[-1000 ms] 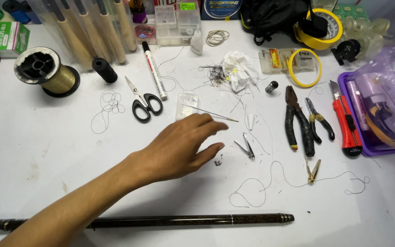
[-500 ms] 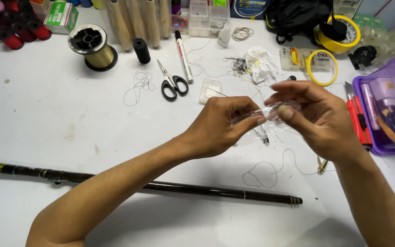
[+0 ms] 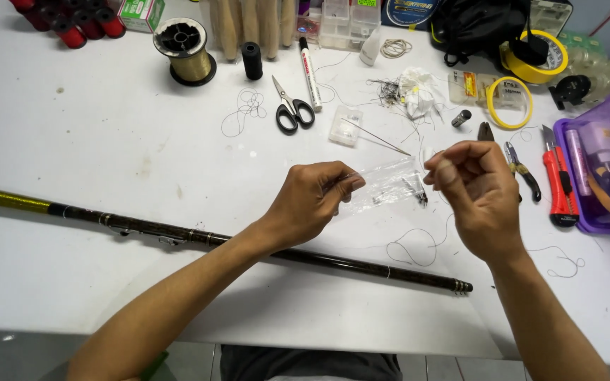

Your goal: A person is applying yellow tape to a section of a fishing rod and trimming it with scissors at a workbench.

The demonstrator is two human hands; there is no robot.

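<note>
The left hand point(image 3: 315, 201) and right hand point(image 3: 471, 180) each pinched an end of a small clear bag point(image 3: 390, 185), stretching it flat above the table point(image 3: 72, 155).

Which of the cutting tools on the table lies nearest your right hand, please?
The pliers, just beyond the right hand. The red knife lies farther right, and the scissors lie far off to the left.

left hand point(image 3: 315, 201): I'm curling it, fingertips pinching together | right hand point(image 3: 476, 187): I'm holding it raised, thumb pressing against forefinger | forearms: both reaching forward
</note>
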